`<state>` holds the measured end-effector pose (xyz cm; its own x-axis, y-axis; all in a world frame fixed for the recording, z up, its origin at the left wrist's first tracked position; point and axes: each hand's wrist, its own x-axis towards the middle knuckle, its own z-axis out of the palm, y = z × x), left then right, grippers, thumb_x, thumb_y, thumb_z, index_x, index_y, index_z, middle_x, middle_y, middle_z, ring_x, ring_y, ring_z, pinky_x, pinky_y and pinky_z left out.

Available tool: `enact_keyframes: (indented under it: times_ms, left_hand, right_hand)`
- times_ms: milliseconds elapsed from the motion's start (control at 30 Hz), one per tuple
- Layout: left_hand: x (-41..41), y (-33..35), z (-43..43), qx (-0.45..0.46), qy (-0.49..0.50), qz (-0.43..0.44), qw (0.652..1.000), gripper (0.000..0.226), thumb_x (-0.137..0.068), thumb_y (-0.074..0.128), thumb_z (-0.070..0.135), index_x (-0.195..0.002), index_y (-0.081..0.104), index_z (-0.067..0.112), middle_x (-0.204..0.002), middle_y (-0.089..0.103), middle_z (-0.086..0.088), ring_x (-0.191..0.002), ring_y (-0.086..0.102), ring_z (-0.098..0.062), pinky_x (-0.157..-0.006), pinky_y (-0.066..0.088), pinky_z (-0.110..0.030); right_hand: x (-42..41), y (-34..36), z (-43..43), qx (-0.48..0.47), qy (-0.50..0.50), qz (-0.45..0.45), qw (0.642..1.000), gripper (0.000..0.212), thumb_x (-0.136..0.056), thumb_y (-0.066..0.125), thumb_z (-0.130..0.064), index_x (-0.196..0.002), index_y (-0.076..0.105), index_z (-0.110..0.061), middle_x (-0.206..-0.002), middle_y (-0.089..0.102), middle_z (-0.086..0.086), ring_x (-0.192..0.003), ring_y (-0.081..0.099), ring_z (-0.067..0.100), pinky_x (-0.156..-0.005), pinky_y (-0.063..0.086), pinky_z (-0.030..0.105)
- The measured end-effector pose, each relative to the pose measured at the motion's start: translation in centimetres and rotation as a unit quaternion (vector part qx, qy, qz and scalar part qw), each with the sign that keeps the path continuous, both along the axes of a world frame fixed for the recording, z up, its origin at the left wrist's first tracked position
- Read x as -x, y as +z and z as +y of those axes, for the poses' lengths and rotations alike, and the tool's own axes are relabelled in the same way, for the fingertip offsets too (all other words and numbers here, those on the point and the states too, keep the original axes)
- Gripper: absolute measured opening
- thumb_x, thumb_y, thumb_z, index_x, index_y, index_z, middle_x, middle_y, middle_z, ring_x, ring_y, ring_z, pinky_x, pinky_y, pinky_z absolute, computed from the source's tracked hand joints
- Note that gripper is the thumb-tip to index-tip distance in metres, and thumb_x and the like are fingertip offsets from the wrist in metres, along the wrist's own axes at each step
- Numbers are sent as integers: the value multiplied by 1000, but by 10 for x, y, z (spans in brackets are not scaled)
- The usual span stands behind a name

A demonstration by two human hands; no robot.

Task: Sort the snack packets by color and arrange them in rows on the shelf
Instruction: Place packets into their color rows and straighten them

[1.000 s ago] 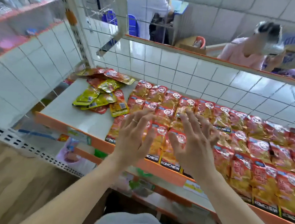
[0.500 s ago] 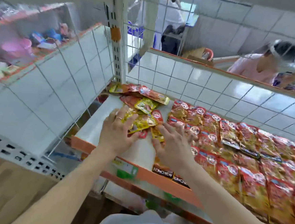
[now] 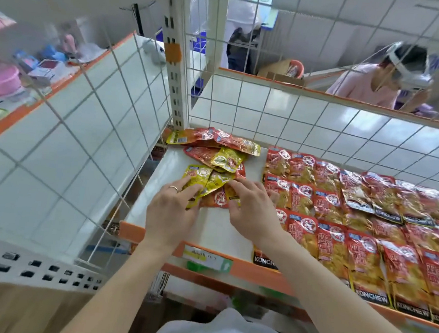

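While left hand (image 3: 173, 210) pinches yellow packet (image 3: 195, 176), right hand (image 3: 253, 212) pinches adjacent packet (image 3: 231, 193).

Bright even light, glossy glare, blurred warped edges (wide-angle)
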<state>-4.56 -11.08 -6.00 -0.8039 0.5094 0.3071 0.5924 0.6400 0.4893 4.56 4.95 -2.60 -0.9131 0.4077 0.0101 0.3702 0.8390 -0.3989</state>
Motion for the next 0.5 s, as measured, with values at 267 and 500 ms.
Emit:
enact_keyframes:
  times_ms: [267, 500]
  left_hand:
    - [3, -3, -15, -102, -12, -24, 994, 25, -79, 85, 26, -97, 71, 15, -114, 71, 0, -102, 67, -24, -87, 55, -41]
    - [-9, 6, -25, -252, 62, -114, 959, 7, -92, 73, 24, -97, 69, 19, -99, 73, 11, -90, 69, -4, -78, 59, -34]
  right_hand:
    - [21, 6, 0, -12, -53, -17, 998, 60, -89, 66, -50, -133, 45, -14, -128, 47, 6, -124, 46, 27, -99, 40, 46]
    - [34, 13, 0, -11, -81, -74, 994, 63, -90, 65, -47, -134, 39, -9, -128, 47, 16, -123, 40, 35, -99, 41, 43]
